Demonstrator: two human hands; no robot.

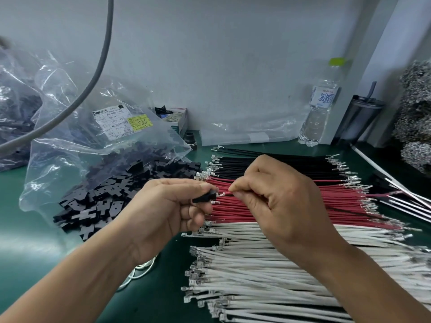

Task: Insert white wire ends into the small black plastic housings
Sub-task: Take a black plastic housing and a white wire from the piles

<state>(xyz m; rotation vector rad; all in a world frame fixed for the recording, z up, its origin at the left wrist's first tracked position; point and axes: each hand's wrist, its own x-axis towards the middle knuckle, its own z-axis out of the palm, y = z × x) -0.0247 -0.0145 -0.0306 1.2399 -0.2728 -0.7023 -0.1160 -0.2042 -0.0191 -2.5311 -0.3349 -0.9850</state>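
My left hand [170,210] pinches a small black plastic housing [205,197] between thumb and fingers. My right hand [277,206] pinches a wire [225,194] by its end, the metal terminal pointing at the housing's right side and almost touching it. The pinched wire looks red; its far length is hidden under my right hand. A wide pile of white wires [268,276] with metal terminals lies below my hands on the green mat. A heap of loose black housings [105,199] spills from a clear bag on the left.
Rows of red wires [338,201] and black wires [279,164] lie behind the white ones. Clear plastic bags [93,127] sit at the left, a water bottle [319,113] and dark tumbler [359,120] stand by the back wall. A grey cable [98,66] hangs at upper left.
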